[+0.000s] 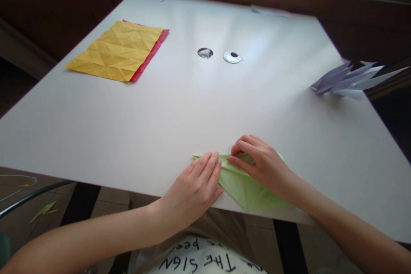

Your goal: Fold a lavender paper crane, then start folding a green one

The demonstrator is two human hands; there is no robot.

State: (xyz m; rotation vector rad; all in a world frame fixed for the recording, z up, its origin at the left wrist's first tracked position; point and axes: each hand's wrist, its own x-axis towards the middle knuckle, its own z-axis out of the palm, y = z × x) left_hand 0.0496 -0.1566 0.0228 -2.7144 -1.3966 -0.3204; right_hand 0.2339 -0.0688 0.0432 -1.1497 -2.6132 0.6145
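Pressing green folded paper (244,186) at near tabletop (180,107) edge: our left hand (195,186) flat, fingers extended; our right hand (260,162) pinching its upper fold. Yellow creased sheet (117,49) far left.

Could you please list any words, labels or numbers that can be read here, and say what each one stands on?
"THE SIGN": handwritten in dark ink on the white paper at the person's lap, seen upside down.
A further word beside it, perhaps "bee...", is cut off and unreadable.
The folded papers on the table carry no text.
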